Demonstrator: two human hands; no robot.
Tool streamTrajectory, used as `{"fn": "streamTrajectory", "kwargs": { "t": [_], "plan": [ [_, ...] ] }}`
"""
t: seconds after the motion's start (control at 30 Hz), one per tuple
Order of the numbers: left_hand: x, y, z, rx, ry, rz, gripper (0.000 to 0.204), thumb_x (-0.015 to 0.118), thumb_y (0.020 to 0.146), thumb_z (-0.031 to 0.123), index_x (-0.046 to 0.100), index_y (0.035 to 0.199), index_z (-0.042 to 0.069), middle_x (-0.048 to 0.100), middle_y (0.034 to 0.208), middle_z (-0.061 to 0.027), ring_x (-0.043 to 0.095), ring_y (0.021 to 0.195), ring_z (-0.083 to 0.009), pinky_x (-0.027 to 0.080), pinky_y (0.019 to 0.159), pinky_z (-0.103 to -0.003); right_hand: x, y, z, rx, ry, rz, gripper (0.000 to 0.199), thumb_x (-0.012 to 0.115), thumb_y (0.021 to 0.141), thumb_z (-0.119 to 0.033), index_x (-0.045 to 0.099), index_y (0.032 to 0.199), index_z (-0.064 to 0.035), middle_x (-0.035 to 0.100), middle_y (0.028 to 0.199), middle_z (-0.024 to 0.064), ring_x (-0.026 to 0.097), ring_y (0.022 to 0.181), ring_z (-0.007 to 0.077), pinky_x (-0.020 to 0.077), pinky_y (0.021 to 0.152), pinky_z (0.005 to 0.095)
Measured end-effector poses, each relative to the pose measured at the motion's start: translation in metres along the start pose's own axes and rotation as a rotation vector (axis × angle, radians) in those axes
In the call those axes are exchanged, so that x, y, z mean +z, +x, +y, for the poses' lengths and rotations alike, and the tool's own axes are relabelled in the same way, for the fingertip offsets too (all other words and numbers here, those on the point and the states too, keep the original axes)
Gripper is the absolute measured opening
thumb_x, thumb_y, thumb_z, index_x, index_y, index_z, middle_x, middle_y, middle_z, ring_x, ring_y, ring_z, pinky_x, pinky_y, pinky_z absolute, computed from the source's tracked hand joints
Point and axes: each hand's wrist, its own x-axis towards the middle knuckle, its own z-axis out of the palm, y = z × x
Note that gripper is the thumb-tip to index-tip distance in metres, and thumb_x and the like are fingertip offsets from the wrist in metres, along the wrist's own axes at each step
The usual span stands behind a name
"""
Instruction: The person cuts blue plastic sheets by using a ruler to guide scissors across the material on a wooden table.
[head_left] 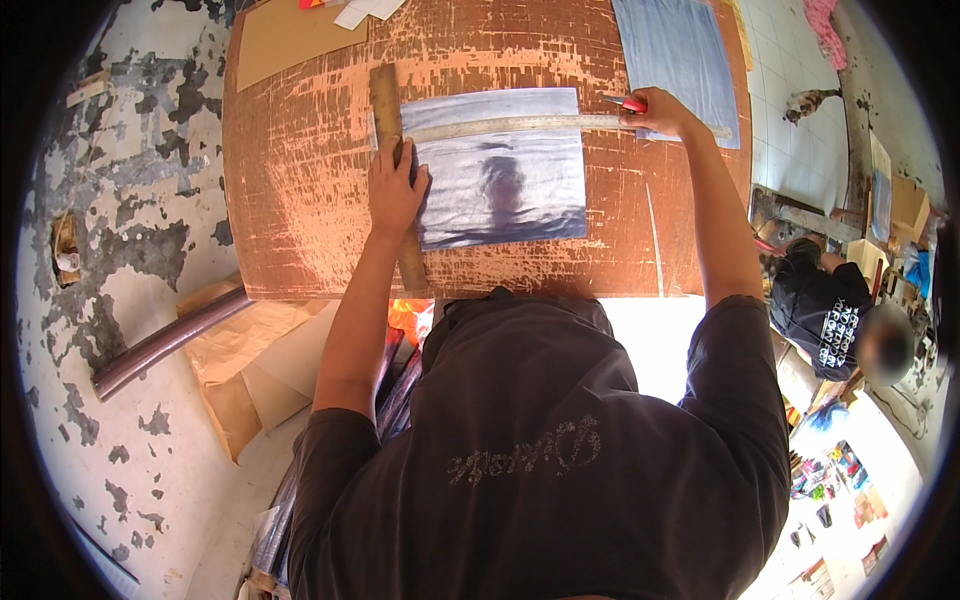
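A printed sheet [540,185] with grey-blue, water-like ripples and a dark blurred shape lies on the worn brown tabletop. Across its upper part runs a long metal ruler [520,125], reaching past the sheet's right edge. A flat brown bar [384,95] lies upright along the sheet's left edge. My left hand [395,190] rests on this bar with its fingers spread, fingertips close to the ruler's left end. My right hand [660,112] is closed around a red cutter knife [634,104], its tip pointing left, just above the ruler's right part.
A blue-grey sheet [685,65] lies at the table's far right, partly under the ruler. Brown cardboard [295,45] and white paper scraps [365,12] are at the far left. Below the left table edge are a dark roll [170,345] and brown paper [250,360]. Another person [820,305] is at right.
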Motion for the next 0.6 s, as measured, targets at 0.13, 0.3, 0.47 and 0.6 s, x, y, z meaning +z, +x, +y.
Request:
{"fn": "streamTrajectory", "kwargs": {
  "t": [0.13, 0.3, 0.47, 0.6],
  "plan": [
    [-0.0001, 0.0003, -0.0008, 0.005, 0.001, -0.001, 0.055, 0.068, 0.097, 0.03, 0.061, 0.145, 0.004, 0.053, 0.148, -0.0177, 0.05, 0.135, -0.0382, 0.043, 0.114, -0.05, -0.0001, 0.0004, 0.0008, -0.002, -0.002, 0.001, 0.038, 0.086, 0.085, -0.033, 0.07, 0.098, -0.0005, 0.068, 0.083, 0.013, 0.062, 0.077, 0.0254, 0.0496, 0.075, 0.0416],
    [-0.0005, 0.0004, -0.0016, 0.014, -0.003, 0.001, 0.054, 0.068, 0.097, 0.03, 0.062, 0.145, 0.004, 0.053, 0.149, -0.017, 0.049, 0.135, -0.0382, 0.043, 0.114, -0.05, 0.0001, 0.0011, 0.0003, 0.01, -0.006, -0.005, 0.038, 0.086, 0.085, -0.032, 0.071, 0.098, -0.0004, 0.068, 0.083, 0.0125, 0.063, 0.078, 0.0252, 0.0498, 0.076, 0.0412],
    [0.0, -0.0003, -0.0011, 0.017, -0.001, 0.01, 0.054, 0.068, 0.098, 0.029, 0.062, 0.144, 0.003, 0.053, 0.149, -0.0165, 0.05, 0.135, -0.0387, 0.043, 0.113, -0.05, 0.0011, 0.0013, -0.0002, 0.025, 0.025, -0.011, 0.037, 0.086, 0.085, -0.031, 0.072, 0.099, -0.0003, 0.068, 0.083, 0.0115, 0.063, 0.078, 0.0232, 0.0504, 0.076, 0.0405],
    [-0.001, 0.0004, -0.0015, 0.025, 0.001, 0.009, 0.054, 0.068, 0.098, 0.03, 0.062, 0.144, 0.003, 0.053, 0.149, -0.0169, 0.05, 0.134, -0.039, 0.043, 0.113, -0.05, 0.0014, 0.001, 0.001, 0.028, 0.022, -0.008, 0.035, 0.086, 0.086, -0.03, 0.072, 0.099, -0.0003, 0.068, 0.082, 0.0106, 0.063, 0.078, 0.0216, 0.0508, 0.076, 0.04]
  ]
}}
